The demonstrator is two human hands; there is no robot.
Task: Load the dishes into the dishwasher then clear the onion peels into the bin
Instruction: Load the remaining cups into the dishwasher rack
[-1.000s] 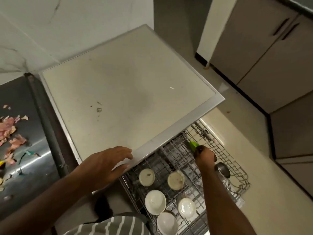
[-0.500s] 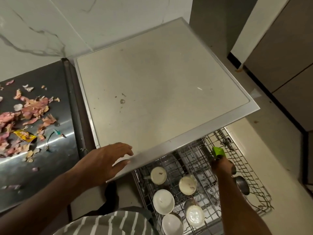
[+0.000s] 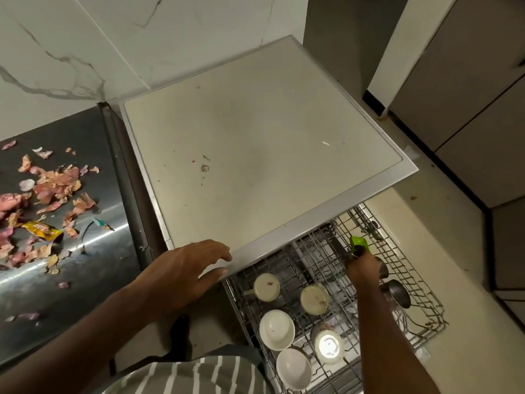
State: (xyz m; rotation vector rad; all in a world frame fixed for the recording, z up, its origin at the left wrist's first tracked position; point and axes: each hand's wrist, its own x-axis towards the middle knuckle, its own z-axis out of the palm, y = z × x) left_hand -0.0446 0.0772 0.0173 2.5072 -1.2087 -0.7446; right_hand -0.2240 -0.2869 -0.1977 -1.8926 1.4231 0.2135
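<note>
The wire dishwasher rack is pulled out at lower right, below the grey dishwasher top. Several white cups and bowls sit in it, and a steel cup lies at its right side. My right hand is down inside the rack and grips a green-handled utensil whose dark blade points toward the back. My left hand rests with straight fingers on the front edge of the dishwasher top. Pink onion peels lie scattered on the steel counter at left.
A yellow wrapper lies among the peels. Marble wall tiles rise behind the counter. Brown cabinet doors stand at the right across a beige floor. My striped shirt shows at the bottom edge.
The view has swung left, so more of the counter and peels shows. My right hand with the green utensil stays low in the rack; my left hand stays on the top's edge.
</note>
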